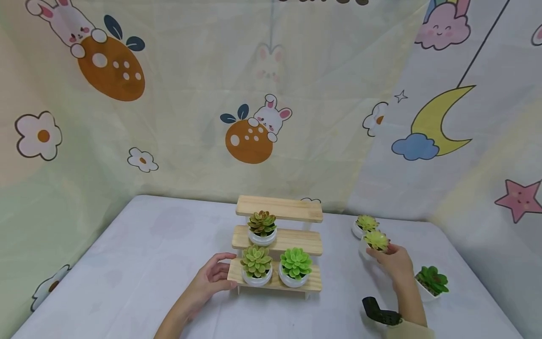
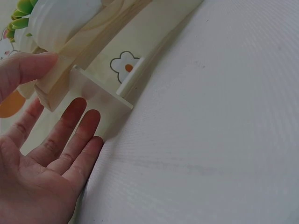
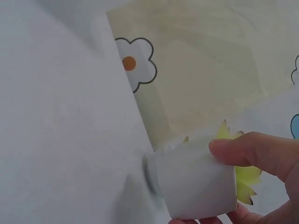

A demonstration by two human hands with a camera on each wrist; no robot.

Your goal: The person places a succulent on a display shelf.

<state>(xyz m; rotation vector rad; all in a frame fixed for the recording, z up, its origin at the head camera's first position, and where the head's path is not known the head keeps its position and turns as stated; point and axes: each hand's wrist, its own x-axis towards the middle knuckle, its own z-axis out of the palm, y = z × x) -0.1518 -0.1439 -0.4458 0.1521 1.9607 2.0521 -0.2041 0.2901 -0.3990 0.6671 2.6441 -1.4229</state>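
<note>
Pale wood meets the person's left hand point(image 1: 207, 280), its thumb over the end of the lowest plank of a three-tier wooden stand point(image 1: 279, 208), its fingers reaching loosely round behind. Just right of that hand, the stand bears an olive-green succulent point(image 1: 256, 261), a reddish-green succulent point(image 1: 262, 223) and a bright green succulent point(image 1: 296, 263), all in round white pots. Farther right, the right hand point(image 1: 395, 263) pinches a white-potted yellow-green succulent point(image 1: 376, 241); a matching potted succulent point(image 1: 366, 223) sits just beyond it, and a dark green succulent point(image 1: 432, 281) stands near its right side. Good handling likely means gripping pot wall rather than leaves, keeping it level, and steadying the stand without shoving. The left wrist view reveals a white bracket point(image 2: 100, 88) under the plank, barely visible from the head; the right wrist view shows the held pot's broad wall, but only the head view includes the dark green plant.
</note>
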